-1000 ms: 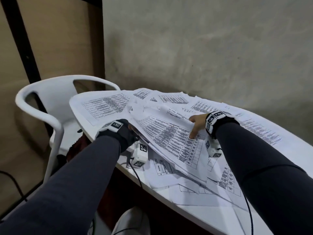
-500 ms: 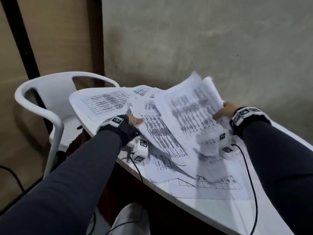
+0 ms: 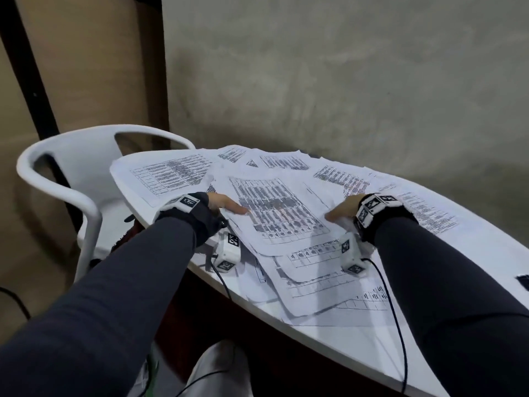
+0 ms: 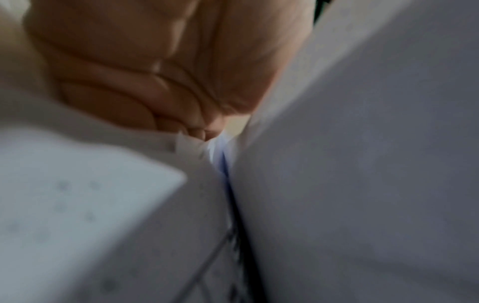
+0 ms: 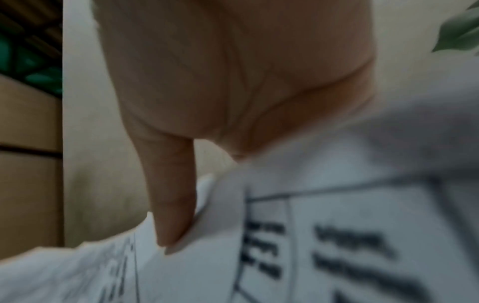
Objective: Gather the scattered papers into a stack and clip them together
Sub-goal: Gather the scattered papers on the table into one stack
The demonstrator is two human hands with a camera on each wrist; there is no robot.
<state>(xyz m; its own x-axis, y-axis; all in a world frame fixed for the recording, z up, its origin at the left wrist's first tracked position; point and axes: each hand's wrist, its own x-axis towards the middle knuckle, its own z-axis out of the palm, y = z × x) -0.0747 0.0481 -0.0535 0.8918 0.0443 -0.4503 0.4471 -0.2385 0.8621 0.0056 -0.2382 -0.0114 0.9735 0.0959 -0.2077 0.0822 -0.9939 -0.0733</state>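
L hand (image 3: 226,206) grips the left edge of the gathered sheets (image 3: 274,213): thumb on top in head view; in L wrist view the fingers (image 4: 145,86) are curled around paper edges. R hand (image 3: 345,209) holds the right edge of the same bundle, thumb lying on the top sheet; R wrist view shows one straight finger (image 5: 171,205) pressing down on the paper w/ sheets bunched against the palm. Whether the other R fingers wrap under the bundle cannot be told.

Bundle lies on the table (image 3: 486,253) between both hands, top sheet printed w/ a dense table grid, skewed relative to the sheets beneath. Lower sheets fan out toward the near table edge, misaligned. More loose papers (image 3: 340,176) spread across the far side of the table; one printed sheet (image 3: 169,174) sits at the far-left end, overhanging.

Surroundings: white plastic chair (image 3: 65,179) beside the table at left; grey wall behind. A small dark object (image 3: 523,280) lies at the right frame edge, too cut off to identify. Wrist-camera cables run across the near papers.

Change vs 0.5 s ago: bundle then lifted and tilted up in R hand, blurred; now down flat on the pile. R hand has moved lower and closer to L hand. L hand position approx. unchanged.
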